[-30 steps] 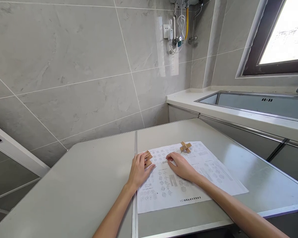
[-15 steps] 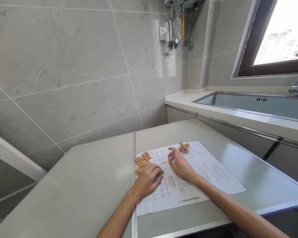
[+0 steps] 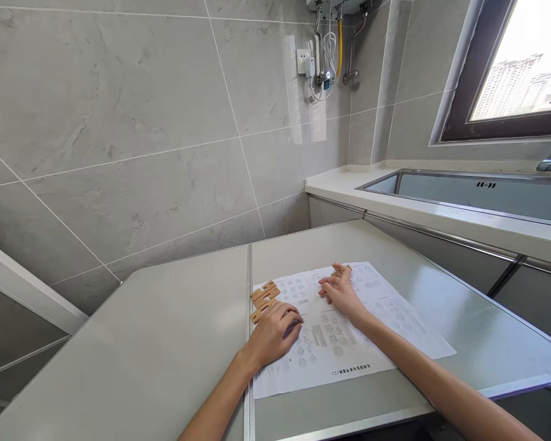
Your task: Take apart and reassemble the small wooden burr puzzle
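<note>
My left hand (image 3: pixel 275 331) rests on a printed sheet (image 3: pixel 371 340), its fingers loosely curved and the thumb apart from them; no object shows in it. Close by its knuckles lie several flat wooden puzzle pieces with notches (image 3: pixel 265 295), side by side at the sheet's left edge. Over the upper part of the sheet is my right hand (image 3: pixel 343 296), fingers apart and holding nothing visible. Its raised fingers mostly cover a cross-shaped wooden puzzle (image 3: pixel 348 269); whether they touch it I cannot tell. Small line diagrams and some text are printed on the paper.
The pale folding table (image 3: pixel 174 343) has a metal seam just left of the sheet. A grey tiled wall (image 3: pixel 142 135) stands behind it. On the right are a white counter (image 3: pixel 330 184) with a sink (image 3: pixel 459 190), and a window above.
My right hand has moved slightly right and away from me, and its fingers now cover most of the cross-shaped wooden puzzle. My left hand stays in place.
</note>
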A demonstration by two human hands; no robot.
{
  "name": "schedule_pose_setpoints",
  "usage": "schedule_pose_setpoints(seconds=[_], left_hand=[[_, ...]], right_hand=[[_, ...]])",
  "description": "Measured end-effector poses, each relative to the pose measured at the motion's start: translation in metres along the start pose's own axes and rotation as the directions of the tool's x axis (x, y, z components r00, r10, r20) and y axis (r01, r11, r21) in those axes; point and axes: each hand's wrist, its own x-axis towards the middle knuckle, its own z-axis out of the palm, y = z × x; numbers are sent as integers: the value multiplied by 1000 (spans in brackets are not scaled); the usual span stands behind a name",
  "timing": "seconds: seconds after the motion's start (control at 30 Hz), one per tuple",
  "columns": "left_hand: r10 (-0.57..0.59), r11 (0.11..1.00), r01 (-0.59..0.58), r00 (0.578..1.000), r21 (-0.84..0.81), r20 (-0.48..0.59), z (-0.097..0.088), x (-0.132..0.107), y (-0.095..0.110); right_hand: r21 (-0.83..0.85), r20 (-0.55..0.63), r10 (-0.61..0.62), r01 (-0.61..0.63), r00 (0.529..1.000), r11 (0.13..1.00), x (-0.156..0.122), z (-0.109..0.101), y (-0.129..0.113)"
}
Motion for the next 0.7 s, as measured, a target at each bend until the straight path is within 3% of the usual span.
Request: schedule_pose_setpoints(seconds=[0.37, 0.7], left_hand=[[0, 1000, 0, 1000, -7, -23, 0, 0, 0], [-8, 1000, 8, 1000, -31, -12, -2, 1, 2]], right_hand=[[9, -16, 82, -82, 997, 997, 3, -5, 1], [-128, 116, 9, 6, 993, 992, 3, -4, 1]])
